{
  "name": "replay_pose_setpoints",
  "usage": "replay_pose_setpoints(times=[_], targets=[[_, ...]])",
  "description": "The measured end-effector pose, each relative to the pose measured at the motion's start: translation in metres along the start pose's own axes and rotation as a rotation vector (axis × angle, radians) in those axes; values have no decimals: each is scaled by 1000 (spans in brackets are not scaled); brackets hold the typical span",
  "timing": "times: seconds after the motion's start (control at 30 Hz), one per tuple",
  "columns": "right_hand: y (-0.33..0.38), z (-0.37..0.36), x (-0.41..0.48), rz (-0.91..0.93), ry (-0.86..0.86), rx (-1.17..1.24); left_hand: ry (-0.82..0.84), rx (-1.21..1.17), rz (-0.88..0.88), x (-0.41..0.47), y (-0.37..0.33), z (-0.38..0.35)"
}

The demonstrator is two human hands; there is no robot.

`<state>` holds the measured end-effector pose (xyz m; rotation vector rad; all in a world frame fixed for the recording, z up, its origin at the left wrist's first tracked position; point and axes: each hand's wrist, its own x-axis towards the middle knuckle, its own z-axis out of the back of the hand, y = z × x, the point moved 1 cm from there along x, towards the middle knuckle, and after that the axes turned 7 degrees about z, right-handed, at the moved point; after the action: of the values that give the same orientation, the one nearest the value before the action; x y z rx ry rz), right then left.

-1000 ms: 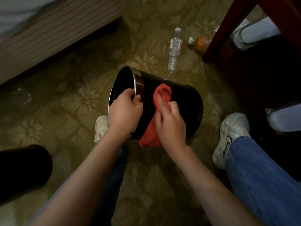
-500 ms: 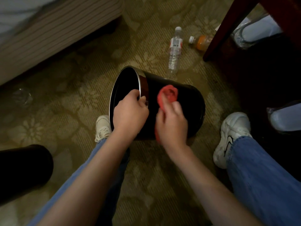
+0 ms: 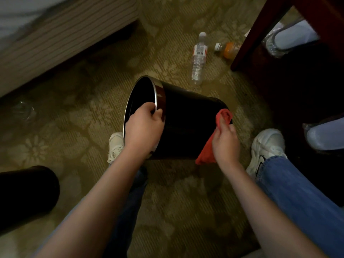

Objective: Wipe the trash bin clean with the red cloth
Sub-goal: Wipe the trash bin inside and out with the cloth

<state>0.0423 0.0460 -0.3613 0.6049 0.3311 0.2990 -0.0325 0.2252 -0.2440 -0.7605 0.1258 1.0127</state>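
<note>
A black trash bin (image 3: 186, 118) with a shiny metal rim is tipped on its side above the carpet, its mouth facing left. My left hand (image 3: 143, 129) grips the rim at the near side, fingers curled over the edge. My right hand (image 3: 226, 144) holds the red cloth (image 3: 222, 118) against the bin's outer wall near its base, at the right end. Part of the cloth hangs down below my palm.
A clear water bottle (image 3: 198, 58) and an orange drink bottle (image 3: 228, 49) lie on the patterned carpet beyond the bin. A dark wooden furniture leg (image 3: 260, 32) stands at the right. A second black bin (image 3: 26, 194) lies at the lower left, a bed base (image 3: 61, 36) upper left. My white shoes flank the bin.
My right hand has slid the red cloth along the bin's wall from near the rim to the base end at the right. My left hand keeps its grip on the rim.
</note>
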Motion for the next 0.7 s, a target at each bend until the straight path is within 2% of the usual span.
replay_pose_setpoints(times=[0.13, 0.33, 0.5, 0.7], targets=[[-3, -1, 8, -13, -23, 41, -17, -84, -7, -3, -4, -1], [-1, 0, 17, -8, -36, 61, 23, 139, -108, -14, 9, 3], [5, 1, 19, 10, -39, 93, 32, 205, -62, -11, 23, 8], [20, 5, 20, 23, -64, 127, 47, 145, -40, -2, 18, 10]])
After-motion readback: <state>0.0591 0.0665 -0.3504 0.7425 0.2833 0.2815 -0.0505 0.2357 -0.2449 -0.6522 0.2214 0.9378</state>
